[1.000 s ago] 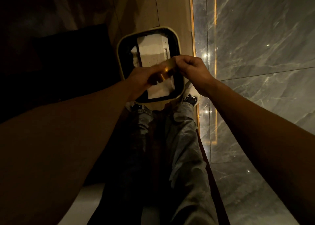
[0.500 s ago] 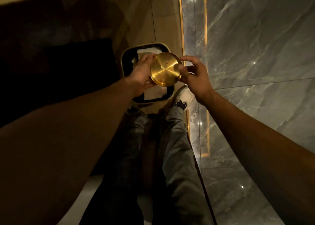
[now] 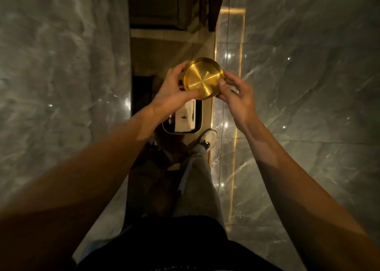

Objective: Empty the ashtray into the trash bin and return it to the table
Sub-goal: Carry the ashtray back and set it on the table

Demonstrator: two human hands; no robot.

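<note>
Above trash bin [image 3: 200, 114], between both my hands: gold ashtray [image 3: 202, 79], held up in air, open side facing me, tilted slightly. My left hand [image 3: 174, 87] grips left rim, thumb along lower edge, fingers curled over top. My right hand [image 3: 236, 94] pinches right rim with thumb and fingertips. Bin on floor below, white paper inside dark liner. My shoe [image 3: 207, 138] just beside bin. Grey marble [image 3: 308, 85] on right, glowing strip along its edge.
</note>
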